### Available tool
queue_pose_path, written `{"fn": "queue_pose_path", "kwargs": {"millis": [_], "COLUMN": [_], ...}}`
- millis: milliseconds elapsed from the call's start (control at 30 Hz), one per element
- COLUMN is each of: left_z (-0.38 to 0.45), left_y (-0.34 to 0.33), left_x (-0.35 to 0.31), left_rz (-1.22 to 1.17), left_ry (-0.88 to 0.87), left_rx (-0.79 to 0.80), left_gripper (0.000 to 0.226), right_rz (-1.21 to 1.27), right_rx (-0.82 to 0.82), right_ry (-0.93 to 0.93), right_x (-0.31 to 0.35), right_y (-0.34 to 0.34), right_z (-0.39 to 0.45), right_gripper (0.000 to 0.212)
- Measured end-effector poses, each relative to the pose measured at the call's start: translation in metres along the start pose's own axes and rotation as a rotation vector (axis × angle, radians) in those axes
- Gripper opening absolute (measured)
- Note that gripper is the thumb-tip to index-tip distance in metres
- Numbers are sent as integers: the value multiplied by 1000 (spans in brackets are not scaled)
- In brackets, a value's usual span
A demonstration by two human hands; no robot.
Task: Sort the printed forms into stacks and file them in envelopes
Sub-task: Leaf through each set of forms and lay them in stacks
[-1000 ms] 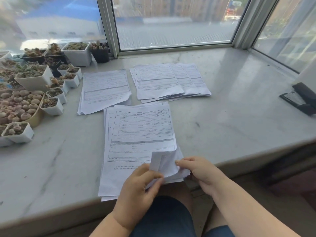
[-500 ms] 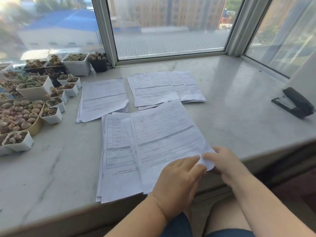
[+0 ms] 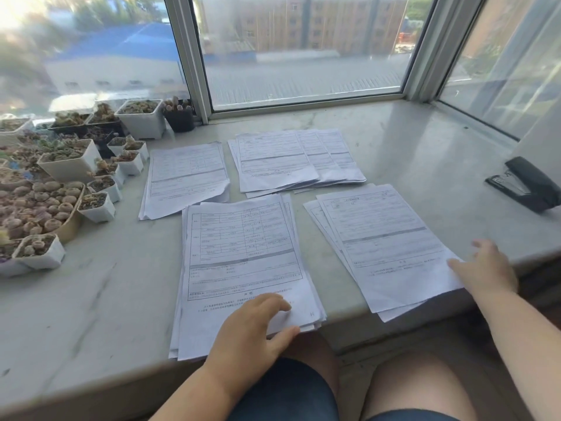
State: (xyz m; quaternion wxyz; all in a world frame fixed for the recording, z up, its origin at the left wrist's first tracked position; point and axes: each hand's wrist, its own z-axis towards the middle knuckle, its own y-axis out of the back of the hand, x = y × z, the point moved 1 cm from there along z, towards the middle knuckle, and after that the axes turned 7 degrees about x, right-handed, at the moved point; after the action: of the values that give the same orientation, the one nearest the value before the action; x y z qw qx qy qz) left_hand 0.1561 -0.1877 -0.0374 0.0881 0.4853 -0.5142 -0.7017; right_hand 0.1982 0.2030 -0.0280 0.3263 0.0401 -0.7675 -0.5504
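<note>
I am sitting at the worktop [image 3: 425,153] with my knees just under its near edge. My left hand [image 3: 252,332] is lying flat on the near end of the big pile [image 3: 243,262] right in front of me. My fingers are out straight on the top sheet and my thumb is down at the pile's near edge, so this grip is wide and pressing, not pinching. My right hand [image 3: 485,268] is resting at the near right corner of the right pile [image 3: 385,247]. Those fingers are loose and spread, touching the paper edge and holding nothing.

I think I am setting a form down on the right pile and getting ready for the next one. To do this well, I should be keeping my left hand pressing down so the big pile is not sliding off the edge, because its near end is hanging over a little. The right pile is hanging over too, and its sheets are fanned out, so I should be nudging them square and pushing them further in.

Farther back, the left pile [image 3: 185,177] and the far pile [image 3: 291,159] are lying side by side, close but apart. The far pile is fanned out as well. I should be reading each form's top before I am choosing its pile.

Pots [image 3: 73,165] are crowding the left side, near the left pile. A stapler [image 3: 522,183] is sitting far off to the right. I am not seeing any envelopes.
</note>
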Motion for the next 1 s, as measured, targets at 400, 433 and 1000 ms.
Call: {"fn": "queue_pose_path", "kwargs": {"millis": [400,433,1000], "left_z": [1,1,-7], "left_y": [11,11,-8], "left_x": [19,20,26], "left_rz": [-64,-100,-251], "left_ry": [-8,0,15], "left_rx": [121,115,-287], "left_gripper": [27,24,52], "right_rz": [170,219,719], "right_rx": [867,865,1179], "right_ry": [325,300,274], "right_x": [94,95,84], "right_y": [-86,-90,-101], "right_z": [-145,-147,-141], "right_gripper": [13,17,48]}}
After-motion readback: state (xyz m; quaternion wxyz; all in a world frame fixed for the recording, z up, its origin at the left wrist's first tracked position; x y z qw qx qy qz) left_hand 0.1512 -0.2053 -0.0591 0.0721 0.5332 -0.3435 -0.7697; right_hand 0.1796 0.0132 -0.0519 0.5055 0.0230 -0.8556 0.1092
